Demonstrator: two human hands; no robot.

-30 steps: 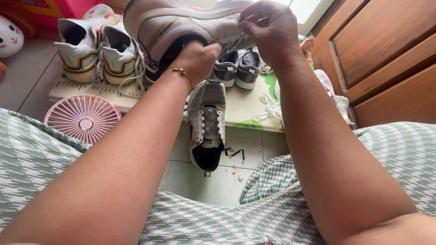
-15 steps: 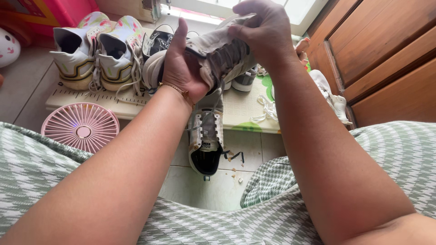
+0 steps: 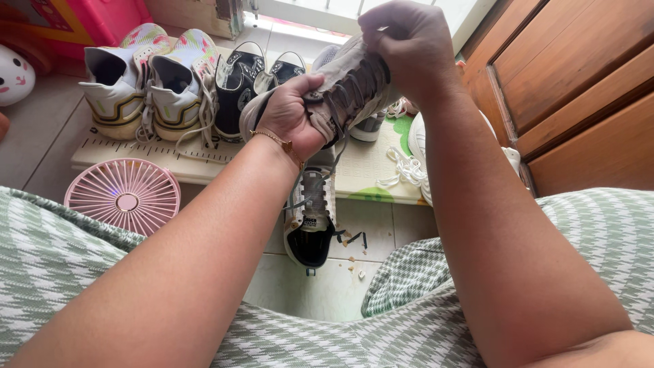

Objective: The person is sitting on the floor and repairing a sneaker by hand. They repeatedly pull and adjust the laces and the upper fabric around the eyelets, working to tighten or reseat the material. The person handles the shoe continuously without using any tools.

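Observation:
I hold a beige sneaker with grey laces [image 3: 351, 92] up in front of me. My left hand [image 3: 289, 119], with a thin gold bracelet on the wrist, grips its heel end from below. My right hand [image 3: 409, 44] is closed over the toe end and the upper laces. Its matching sneaker [image 3: 310, 218] lies on the tiled floor below, opening toward me, with a loose lace trailing beside it.
A foam mat [image 3: 354, 180] holds a pair of white sneakers with colourful tongues [image 3: 146, 85], a pair of black canvas shoes [image 3: 248, 78] and a white shoe with loose laces [image 3: 415, 146]. A pink round fan [image 3: 122, 197] lies at left. A wooden cabinet [image 3: 579, 82] stands at right.
The held sneaker has been turned over: its sole faced me before, now the laced top shows. My left hand shifted from inside the shoe to gripping its heel.

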